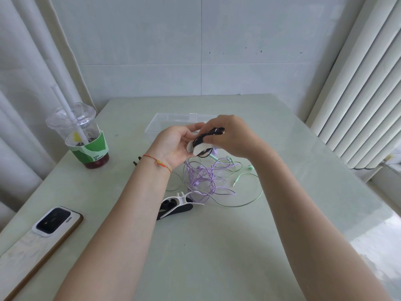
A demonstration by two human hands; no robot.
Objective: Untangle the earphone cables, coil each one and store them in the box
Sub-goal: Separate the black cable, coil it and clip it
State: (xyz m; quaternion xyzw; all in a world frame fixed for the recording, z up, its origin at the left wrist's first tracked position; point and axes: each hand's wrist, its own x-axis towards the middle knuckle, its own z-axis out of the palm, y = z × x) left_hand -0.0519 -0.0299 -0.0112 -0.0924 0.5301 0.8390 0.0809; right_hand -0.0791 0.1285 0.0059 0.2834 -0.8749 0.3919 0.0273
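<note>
Black cable (202, 137), wound on a flat white winder (200, 148), is pinched by both hands: left hand (173, 146), right hand (232, 135). Thin purple cable (206, 181) and green cable (249, 200) tangle beneath; clear plastic box (158, 124) sits behind.

Grey tile wall (195, 40), curtains (358, 83) w/ daylight

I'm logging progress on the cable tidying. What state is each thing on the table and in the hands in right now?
Left hand: holds white cable winder.
Right hand: pinches black earphone cable.
Black earphone cable: partly wound on white cable winder.
Purple earphone cable: tangled, on table.
Green earphone cable: loose, tangled with purple.
Clear plastic box: open, no cables visible inside.
Drink cup: upright, lidded, straw in.
Phone: face down.
</note>
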